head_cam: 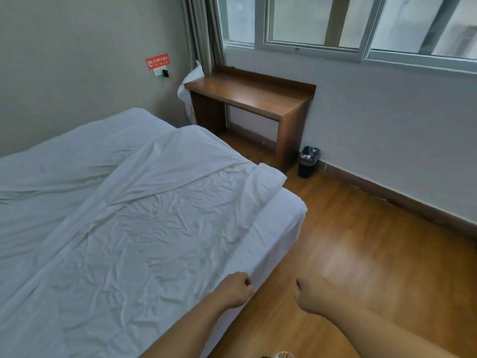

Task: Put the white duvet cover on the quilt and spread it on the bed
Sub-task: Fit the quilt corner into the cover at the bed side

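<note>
Both hands are curled. Left hand (236, 289) sits at the bed (278, 228) edge; its grip may pinch the white duvet cover (154, 215), but I cannot tell. Right hand (313, 297), beside it over the floor (374, 241), holds nothing. Beyond the left grip, the cover lies wrinkled, soft and light. Grab its corners.

head view: looks forward and down over bed (278, 228) edge, near hands.
</note>
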